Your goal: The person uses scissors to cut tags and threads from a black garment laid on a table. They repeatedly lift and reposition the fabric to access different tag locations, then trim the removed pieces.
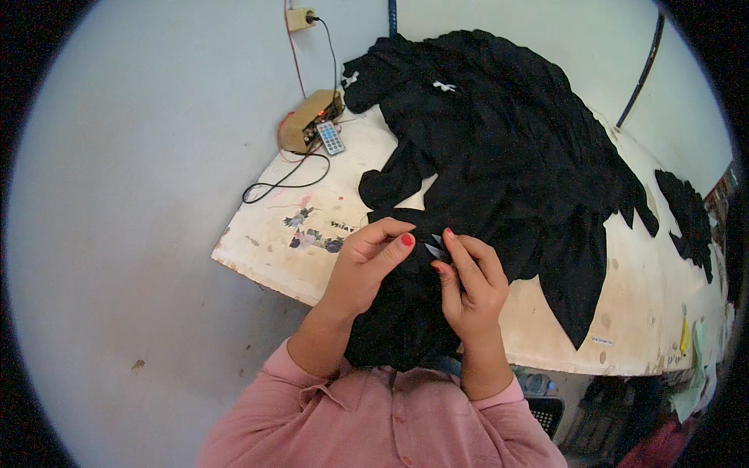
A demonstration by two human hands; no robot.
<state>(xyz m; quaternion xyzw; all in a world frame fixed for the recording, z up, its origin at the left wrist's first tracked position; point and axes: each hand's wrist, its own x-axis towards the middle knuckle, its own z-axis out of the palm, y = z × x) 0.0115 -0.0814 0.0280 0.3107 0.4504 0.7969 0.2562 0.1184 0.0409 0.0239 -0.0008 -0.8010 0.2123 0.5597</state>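
We find the right grip (477, 292) holding snips (441, 253), apparently so their blades (434, 250) point free. Left grip (360, 264) contents we cannot tell.

Your right fingers (466, 264) hide the rear of the small bladed tool (438, 252); whether your left fingers (382, 232) pinch anything is unclear. The black cloth (499, 140) covers the middle of the desk (546, 335), and the view's near edge cuts off your pink shirt (390, 429).

Black cloth (507, 148); pink shirt (367, 425); blades (438, 253) seemingly grey.
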